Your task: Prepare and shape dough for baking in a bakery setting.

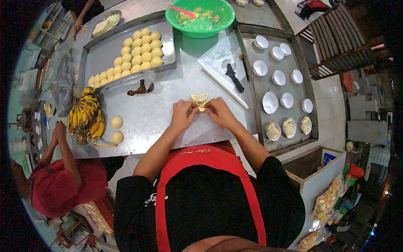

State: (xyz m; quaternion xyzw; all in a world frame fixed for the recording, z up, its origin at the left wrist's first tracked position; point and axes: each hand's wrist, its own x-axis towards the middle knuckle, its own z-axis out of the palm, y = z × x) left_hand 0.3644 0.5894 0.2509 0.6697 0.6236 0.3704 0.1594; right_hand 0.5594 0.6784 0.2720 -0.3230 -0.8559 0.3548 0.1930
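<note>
My left hand [183,111] and my right hand [219,110] pinch a flattened piece of pale dough [200,100] from either side, low over the steel table [163,109]; its upper part stands out between my fingers. A white rolling pin [225,87] lies diagonally beyond my right hand, beside a black-handled tool [234,77] and a printed sheet [216,54]. Two round dough balls [116,122] sit left of my hands, near a banana bunch [85,115]. A dark peel [140,88] lies beyond my left hand.
Behind are a tray of dough balls [136,59], a green bowl [199,29] and butter [102,26]. A tray [285,132] at right holds paper cups [278,77], several filled. A co-worker in red [69,185] is at left, another person [84,10] top left. A bin [315,172] stands lower right.
</note>
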